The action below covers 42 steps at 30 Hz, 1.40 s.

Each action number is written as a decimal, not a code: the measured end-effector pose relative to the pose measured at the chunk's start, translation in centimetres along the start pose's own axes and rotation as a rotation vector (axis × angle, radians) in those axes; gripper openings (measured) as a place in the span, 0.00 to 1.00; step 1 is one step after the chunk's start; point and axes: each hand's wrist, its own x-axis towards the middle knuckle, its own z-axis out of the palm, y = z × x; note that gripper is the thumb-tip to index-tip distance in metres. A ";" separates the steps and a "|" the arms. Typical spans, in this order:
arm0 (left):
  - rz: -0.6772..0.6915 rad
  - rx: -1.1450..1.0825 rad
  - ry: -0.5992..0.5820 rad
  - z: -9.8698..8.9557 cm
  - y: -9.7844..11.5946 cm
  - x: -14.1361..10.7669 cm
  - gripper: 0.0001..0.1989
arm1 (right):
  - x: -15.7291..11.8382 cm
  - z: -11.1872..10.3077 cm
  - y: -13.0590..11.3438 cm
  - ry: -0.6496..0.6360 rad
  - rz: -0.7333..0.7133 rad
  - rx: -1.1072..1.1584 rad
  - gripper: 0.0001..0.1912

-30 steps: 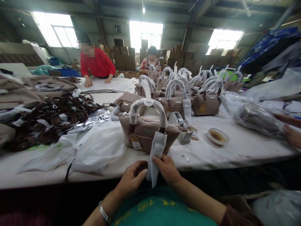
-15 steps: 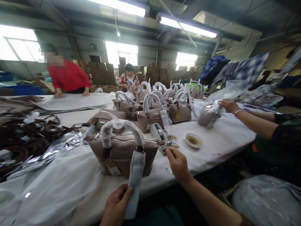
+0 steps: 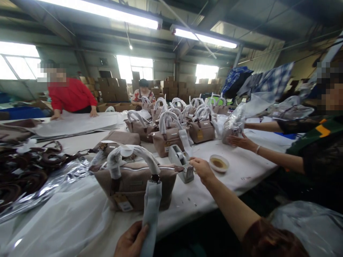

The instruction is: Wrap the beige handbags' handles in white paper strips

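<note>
A taupe handbag (image 3: 134, 191) with wrapped handles stands at the table's near edge, a yellow-and-white hang tag (image 3: 123, 202) on its front. From its right handle ring hangs a strap wrapped in white sheeting (image 3: 152, 208). My left hand (image 3: 132, 237) grips the lower part of this strap between thumb and fingers. Beyond the bag's right end sits a grey tape dispenser (image 3: 184, 173). My right hand (image 3: 203, 169) is at the dispenser with its fingertips pinched together; anything between them is too small to make out.
Several similar wrapped bags (image 3: 171, 137) crowd the table behind. To the right are a shallow dish (image 3: 219, 163) and a co-worker's hands on a plastic-covered bag (image 3: 232, 128). Brown straps (image 3: 26, 164) lie heaped left. Across the table, a person in red (image 3: 72, 94) handles white sheets (image 3: 77, 123).
My right hand stays pinched by the dispenser, now closer to its near end. The left hand keeps its hold on the strap. The co-worker's hand has moved down the plastic-covered bag. The view has shifted.
</note>
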 end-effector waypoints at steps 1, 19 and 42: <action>0.002 -0.001 0.004 0.0 0.1 0.0 0.26 | -0.7 -0.5 0.1 0.010 -0.018 -0.004 0.11; 0.104 0.052 0.109 0.5 2.4 -1.8 0.21 | -1.7 -1.8 3.5 0.012 -0.100 -0.497 0.10; 0.689 0.511 0.443 1.5 0.8 -3.0 0.13 | -19.8 9.4 -3.1 -0.524 -0.321 -0.346 0.10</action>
